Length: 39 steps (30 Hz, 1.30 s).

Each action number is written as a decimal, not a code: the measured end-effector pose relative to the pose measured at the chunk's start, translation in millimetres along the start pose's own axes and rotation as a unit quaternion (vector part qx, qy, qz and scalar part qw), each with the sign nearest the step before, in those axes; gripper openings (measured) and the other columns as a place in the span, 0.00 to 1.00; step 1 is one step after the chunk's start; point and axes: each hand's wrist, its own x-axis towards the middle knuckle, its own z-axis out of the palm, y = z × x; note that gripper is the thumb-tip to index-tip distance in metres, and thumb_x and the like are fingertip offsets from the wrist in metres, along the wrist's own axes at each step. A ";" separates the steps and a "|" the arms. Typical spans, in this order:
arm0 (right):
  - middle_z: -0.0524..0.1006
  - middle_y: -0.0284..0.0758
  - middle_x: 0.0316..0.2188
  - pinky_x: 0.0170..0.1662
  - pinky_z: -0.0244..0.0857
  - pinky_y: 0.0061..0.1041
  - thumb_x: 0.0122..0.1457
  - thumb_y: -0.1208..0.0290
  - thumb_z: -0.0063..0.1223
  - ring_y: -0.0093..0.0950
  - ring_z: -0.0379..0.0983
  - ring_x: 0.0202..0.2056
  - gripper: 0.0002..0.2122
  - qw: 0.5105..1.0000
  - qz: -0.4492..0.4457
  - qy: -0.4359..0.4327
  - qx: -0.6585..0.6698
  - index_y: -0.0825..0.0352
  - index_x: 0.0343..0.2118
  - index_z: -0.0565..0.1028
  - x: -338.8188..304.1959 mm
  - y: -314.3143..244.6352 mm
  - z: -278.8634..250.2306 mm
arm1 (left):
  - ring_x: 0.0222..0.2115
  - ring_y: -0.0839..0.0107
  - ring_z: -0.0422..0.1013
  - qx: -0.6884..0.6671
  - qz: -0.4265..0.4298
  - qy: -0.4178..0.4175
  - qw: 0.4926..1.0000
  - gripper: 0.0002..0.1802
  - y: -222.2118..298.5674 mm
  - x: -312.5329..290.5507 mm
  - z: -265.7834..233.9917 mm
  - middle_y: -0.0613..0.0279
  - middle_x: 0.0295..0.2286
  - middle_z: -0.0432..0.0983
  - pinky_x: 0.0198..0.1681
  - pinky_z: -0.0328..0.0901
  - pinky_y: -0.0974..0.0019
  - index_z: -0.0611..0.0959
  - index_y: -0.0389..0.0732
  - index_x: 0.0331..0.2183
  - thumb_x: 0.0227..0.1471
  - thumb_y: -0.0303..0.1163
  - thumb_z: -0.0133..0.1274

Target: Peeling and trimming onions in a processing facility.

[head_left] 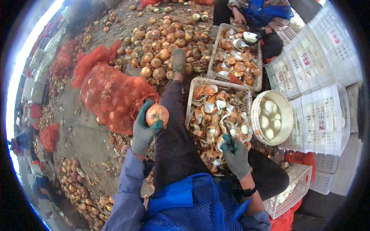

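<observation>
In the head view, we note the left hand [145, 129] with its fingers curled around the onion [158, 115]. Beyond and left of these fingers, we find the red net sack [111, 98]; bare floor [77, 115] gives room farther left. The right hand [236, 158] wraps its fingers narrowly around the knife [228, 132], above peelings [202, 120] in the crate [222, 82]. Right of those fingers, we see the bucket [288, 121] just beside the crate's edge.

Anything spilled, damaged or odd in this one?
Yes: loose onions and peel litter the floor around the sack, uncontained, so it looks spilled. The onion in the left hand shows no obvious damage.
</observation>
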 end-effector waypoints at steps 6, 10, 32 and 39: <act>0.84 0.45 0.38 0.43 0.75 0.37 0.66 0.60 0.64 0.40 0.82 0.37 0.21 0.987 0.001 -0.042 0.156 0.69 0.56 0.79 -0.4 -64.4 -16.6 | 0.64 0.60 0.70 0.073 0.092 -0.122 0.986 0.57 29.3 -40.8 62.1 0.51 0.65 0.69 0.65 0.69 0.57 0.65 0.35 0.70 0.45 0.28 0.78; 0.86 0.39 0.39 0.47 0.75 0.34 0.66 0.54 0.64 0.27 0.81 0.41 0.26 0.960 0.037 -0.070 0.268 0.70 0.58 0.78 -6.6 -56.1 -17.5 | 0.64 0.58 0.70 0.095 0.104 -0.196 0.971 0.55 36.1 -63.5 113.1 0.49 0.63 0.70 0.66 0.68 0.55 0.66 0.35 0.69 0.45 0.29 0.78; 0.83 0.35 0.49 0.50 0.76 0.31 0.61 0.58 0.71 0.24 0.79 0.45 0.31 0.894 0.114 -0.016 0.432 0.71 0.63 0.76 -36.2 4.4 -19.2 | 0.63 0.64 0.70 -0.141 -0.238 -0.214 0.937 0.53 15.0 -98.1 186.5 0.55 0.66 0.68 0.66 0.66 0.60 0.58 0.41 0.75 0.58 0.34 0.71; 0.83 0.46 0.50 0.51 0.76 0.39 0.62 0.61 0.67 0.39 0.83 0.45 0.29 0.980 0.011 0.033 0.198 0.69 0.63 0.75 -42.8 31.6 -12.5 | 0.62 0.66 0.71 -0.041 -0.151 -0.226 0.962 0.50 -6.8 -93.9 181.4 0.56 0.65 0.69 0.64 0.68 0.62 0.62 0.41 0.74 0.57 0.30 0.71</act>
